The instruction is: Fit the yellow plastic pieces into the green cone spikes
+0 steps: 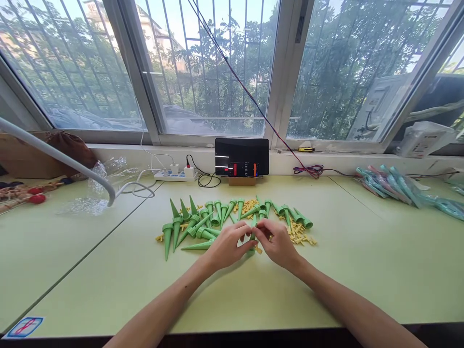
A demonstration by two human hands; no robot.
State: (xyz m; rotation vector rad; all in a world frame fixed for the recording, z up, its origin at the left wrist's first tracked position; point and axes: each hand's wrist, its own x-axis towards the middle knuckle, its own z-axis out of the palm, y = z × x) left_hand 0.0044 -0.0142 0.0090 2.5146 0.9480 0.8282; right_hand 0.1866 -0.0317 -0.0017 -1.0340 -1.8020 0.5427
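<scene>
Green spike: a hollow plastic cone, held just above the table, front centre, pinched between both hands. Left hand has thumb and forefinger closed narrow on its left side, other fingers curled under. Right hand meets it from the other side, fingertips also closed on the spike. A small yellow plug sits right at the right fingertips, touching or nearly so. Can't tell if it is gripped or just lying under them.

Handling, as a judgement: the spike looks light, stiff, thin-walled and smooth, so it could slip if taken on the taper. Better to hold it at the wide collar end, where the rim gives purchase. The tip is pointed, keep it away from the palm. The plug is tiny, a fingertip pinch only, and easy to drop.

Just behind the hands is a loose spread of more green spikes, some upright on their collars, most lying down. Yellow plugs are scattered among them and to the right.

Further back:
- a dark tablet propped against the sill, with a phone in front of it
- a power strip to the left
- a white lamp arm over crumpled clear plastic
- far right, a heap of teal and pink packets
</scene>
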